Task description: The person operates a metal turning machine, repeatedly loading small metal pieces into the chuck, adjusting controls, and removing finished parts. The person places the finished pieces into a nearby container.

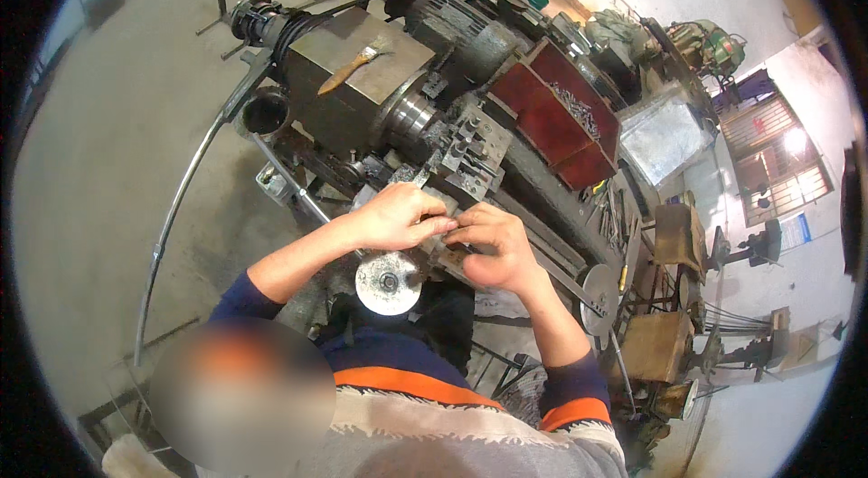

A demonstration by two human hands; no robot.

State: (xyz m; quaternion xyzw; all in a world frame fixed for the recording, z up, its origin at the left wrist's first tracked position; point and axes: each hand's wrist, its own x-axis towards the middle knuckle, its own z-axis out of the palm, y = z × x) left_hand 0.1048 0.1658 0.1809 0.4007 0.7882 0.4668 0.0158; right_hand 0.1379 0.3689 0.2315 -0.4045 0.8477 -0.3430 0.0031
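Both hands over lathe point(389, 89) carriage, just above round handwheel point(389, 282). Left hand point(395, 216) curled, fingertips pinched on small metal part point(445, 238); right hand point(493, 247) closed round same part, fingers touching left's. Fitting appears mid-way, part not seated as far as visible. Brush point(348, 69) idle on headstock.

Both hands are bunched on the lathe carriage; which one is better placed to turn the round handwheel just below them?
Left, probably. The left hand sits almost directly above the round handwheel, while the right hand is off to its side, fingers pressed on the carriage parts.
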